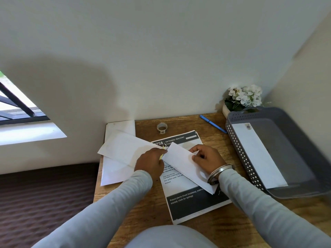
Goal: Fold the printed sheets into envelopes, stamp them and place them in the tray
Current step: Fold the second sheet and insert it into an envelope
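A folded white sheet (180, 161) lies slanted over a stack of printed sheets (189, 199) in the middle of the wooden desk. My right hand (207, 159) pinches its upper right edge with curled fingers. My left hand (152, 162) grips the open end of a white envelope (123, 148) that points to the left, right at the folded sheet's upper left corner. A grey perforated tray (279, 153) stands at the right with one stamped envelope (258, 154) inside.
More white envelopes (114, 174) lie stacked at the desk's left edge. A small tape roll (162, 128) and a blue pen (213, 124) lie near the wall. A pot of white flowers (241, 97) stands behind the tray. A window is at far left.
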Tool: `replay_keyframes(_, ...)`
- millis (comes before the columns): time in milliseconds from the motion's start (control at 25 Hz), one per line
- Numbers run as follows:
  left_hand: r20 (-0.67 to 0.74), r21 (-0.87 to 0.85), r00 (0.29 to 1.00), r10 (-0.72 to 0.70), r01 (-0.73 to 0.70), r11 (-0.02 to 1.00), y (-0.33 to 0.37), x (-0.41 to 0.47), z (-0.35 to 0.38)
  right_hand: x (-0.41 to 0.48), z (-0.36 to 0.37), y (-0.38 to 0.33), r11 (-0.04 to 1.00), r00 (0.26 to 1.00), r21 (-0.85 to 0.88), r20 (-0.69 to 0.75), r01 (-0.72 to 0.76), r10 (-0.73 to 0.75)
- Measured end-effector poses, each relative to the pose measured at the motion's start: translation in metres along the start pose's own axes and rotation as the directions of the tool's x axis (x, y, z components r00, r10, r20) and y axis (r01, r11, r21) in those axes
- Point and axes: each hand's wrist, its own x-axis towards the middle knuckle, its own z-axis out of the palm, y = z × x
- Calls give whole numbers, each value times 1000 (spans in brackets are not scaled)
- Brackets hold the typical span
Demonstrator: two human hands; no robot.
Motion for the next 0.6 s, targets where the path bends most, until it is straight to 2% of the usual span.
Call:
replay_keyframes(160,-20,5,1000,16,-16,1000,1,-1,2,-1,-3,-6,999,999,-38,37,39,-38)
replay_keyframes(320,-20,47,1000,4,-3,999,3,-2,6,-2,-4,-11,999,997,42,78,26,-29)
replay_keyframes(440,2,92,1000,25,-25,995,5,-2,5,-1,-4,-16,993,990,115,137,-30,14)
replay_keyframes(600,13,124,1000,26,-27,992,8,-6,4,1,-2,-22,992,977,104,207,-74,51)
